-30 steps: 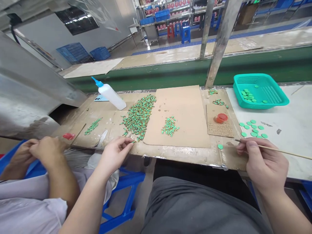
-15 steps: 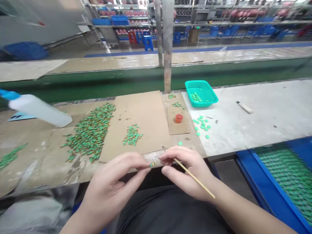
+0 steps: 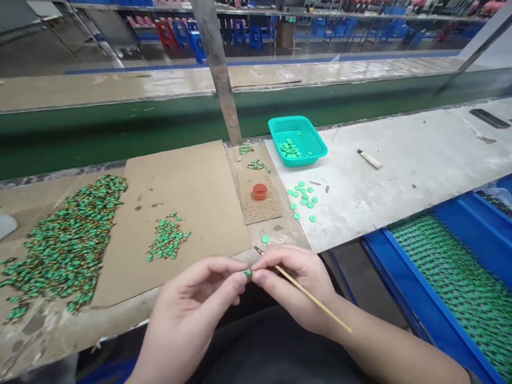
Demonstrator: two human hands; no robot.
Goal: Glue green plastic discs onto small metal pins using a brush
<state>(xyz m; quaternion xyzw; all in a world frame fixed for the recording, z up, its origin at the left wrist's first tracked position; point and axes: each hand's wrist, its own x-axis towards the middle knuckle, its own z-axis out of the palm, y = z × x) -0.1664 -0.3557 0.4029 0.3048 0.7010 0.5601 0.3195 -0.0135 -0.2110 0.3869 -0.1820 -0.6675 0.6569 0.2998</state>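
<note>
My left hand [image 3: 192, 304] pinches a small green and yellow piece [image 3: 248, 272] between thumb and fingertips, just past the bench's near edge. Meeting it from the other side, the thumb and forefinger of my right hand [image 3: 300, 280] close at the piece's yellow end. A thin paintbrush [image 3: 314, 301] lies across that same hand, dark tip up and left, wooden handle toward the wrist. Beyond my hands, a small heap of green pieces [image 3: 167, 237] rests on a cardboard sheet [image 3: 192, 181]. One green disc [image 3: 265, 239] lies close to the brush tip.
A large pile of green and gold pieces [image 3: 76, 234] spreads at left. A red cup [image 3: 260, 192] stands on a cardboard strip. Behind the loose green discs [image 3: 304, 197] sits a turquoise basket [image 3: 316, 156]. A tube [image 3: 370, 159] lies farther right; blue trays [image 3: 400, 272] flank the bench.
The view has swung right and closer to the bench. My right fingertips have come in to meet the small piece, which my left hand still pinches. The brush stays in my right hand.
</note>
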